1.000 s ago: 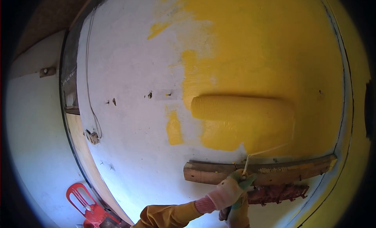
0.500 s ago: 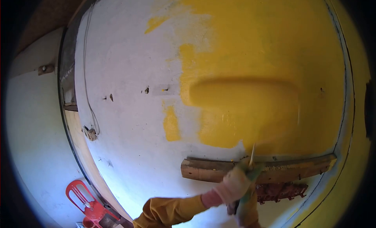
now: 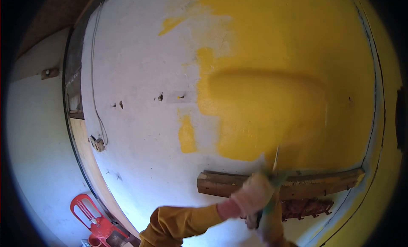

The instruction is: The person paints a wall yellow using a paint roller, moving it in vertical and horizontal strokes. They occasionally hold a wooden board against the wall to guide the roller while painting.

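Note:
A wide paint roller (image 3: 267, 79), yellow and smeared by motion, lies against the yellow-painted part of the wall (image 3: 272, 30). Its thin metal rod (image 3: 277, 160) runs down to the handle at my hands. My left hand (image 3: 254, 193), in a pale glove, reaches in from the left and is closed round the handle. Just below and to its right is my right hand (image 3: 267, 219), also closed on the handle, in a blurred glove with green on it. Part of the handle is hidden by my hands.
Behind my hands, a wooden board (image 3: 323, 183) crosses the wall above a dark red hook rack (image 3: 308, 208). A cable (image 3: 92, 68) hangs at the left down to a small box (image 3: 98, 145). At the lower left stands a red plastic chair (image 3: 101, 225). Nails protrude from the wall.
The roller has moved a little up the wall, and its rod has risen with it. My left hand has shifted slightly upward.

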### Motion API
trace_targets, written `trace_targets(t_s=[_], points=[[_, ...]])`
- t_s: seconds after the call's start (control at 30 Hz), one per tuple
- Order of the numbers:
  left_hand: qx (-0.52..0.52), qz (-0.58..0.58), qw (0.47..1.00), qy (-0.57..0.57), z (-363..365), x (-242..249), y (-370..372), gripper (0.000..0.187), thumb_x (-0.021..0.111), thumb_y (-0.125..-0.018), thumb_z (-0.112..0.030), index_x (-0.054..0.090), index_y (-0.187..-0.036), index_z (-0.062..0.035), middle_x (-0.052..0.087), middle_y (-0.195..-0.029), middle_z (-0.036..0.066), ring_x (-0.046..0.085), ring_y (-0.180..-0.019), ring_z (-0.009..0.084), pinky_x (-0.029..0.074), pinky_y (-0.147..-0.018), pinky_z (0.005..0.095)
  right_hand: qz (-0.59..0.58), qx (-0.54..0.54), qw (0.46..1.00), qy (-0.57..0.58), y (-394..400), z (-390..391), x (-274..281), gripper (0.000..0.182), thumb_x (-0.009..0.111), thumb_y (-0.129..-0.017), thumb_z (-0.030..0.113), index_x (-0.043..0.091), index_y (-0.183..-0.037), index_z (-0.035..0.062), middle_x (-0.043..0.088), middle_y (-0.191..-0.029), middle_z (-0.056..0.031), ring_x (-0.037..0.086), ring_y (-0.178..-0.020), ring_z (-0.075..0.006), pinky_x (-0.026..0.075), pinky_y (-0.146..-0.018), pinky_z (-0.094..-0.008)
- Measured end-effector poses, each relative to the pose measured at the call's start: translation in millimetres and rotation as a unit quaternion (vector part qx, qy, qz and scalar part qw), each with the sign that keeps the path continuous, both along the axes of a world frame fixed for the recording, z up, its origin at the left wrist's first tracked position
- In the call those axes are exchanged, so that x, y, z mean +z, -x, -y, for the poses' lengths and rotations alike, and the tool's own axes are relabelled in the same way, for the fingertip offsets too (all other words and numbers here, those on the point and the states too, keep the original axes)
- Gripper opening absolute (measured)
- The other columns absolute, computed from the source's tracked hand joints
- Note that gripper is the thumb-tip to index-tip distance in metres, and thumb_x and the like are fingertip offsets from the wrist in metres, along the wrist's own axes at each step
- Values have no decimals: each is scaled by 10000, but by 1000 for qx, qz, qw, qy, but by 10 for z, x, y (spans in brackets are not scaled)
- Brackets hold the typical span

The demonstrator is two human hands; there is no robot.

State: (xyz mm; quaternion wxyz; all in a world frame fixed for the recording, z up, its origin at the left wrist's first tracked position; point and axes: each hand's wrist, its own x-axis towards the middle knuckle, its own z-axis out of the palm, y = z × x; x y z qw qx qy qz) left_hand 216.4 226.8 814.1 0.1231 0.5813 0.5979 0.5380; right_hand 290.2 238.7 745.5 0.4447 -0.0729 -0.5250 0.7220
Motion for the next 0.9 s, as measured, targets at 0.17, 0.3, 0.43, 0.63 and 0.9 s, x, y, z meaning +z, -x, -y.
trace_targets(t_s=[0.17,0.3,0.43,0.63,0.9], points=[[-148,96,983,51,-415,230,242,318,571,-834,-361,544,-812,-45,581,-649,89,572,-606,121,452,-540,292,11,-4,999,-37,40,-235,395,479,383,-855,572,511,-925,117,402,-472,25,371,-346,-103,296,-323,-236],[-52,-81,981,-169,-55,-559,48,230,546,-870,-261,515,-756,-63,487,-524,14,510,-526,97,389,-459,240,82,-84,993,2,22,-81,-489,550,349,-839,618,504,-936,99,404,-461,5,371,-324,-121,301,-308,-252],[-153,115,980,-54,15,-1139,-26,206,548,-872,-228,476,-754,-76,466,-494,-4,454,-421,87,363,-413,231,157,-211,957,-122,-93,210,-921,533,263,-907,522,423,-1090,48,483,-601,-43,465,-471,-135,371,-409,-290],[-152,126,979,-54,-58,-419,89,229,543,-875,-252,456,-763,-71,445,-468,-10,423,-374,88,369,-401,231,67,-10,998,-14,-8,10,-251,572,340,-828,638,488,-930,95,403,-449,-6,360,-299,-127,300,-289,-255],[-78,209,970,100,382,-1380,-77,255,567,-850,-260,575,-996,-51,569,-807,70,524,-730,162,438,-653,285,254,-155,948,-118,-195,190,-1647,535,309,-892,517,389,-1132,46,493,-630,-58,482,-498,-155,389,-430,-303]])
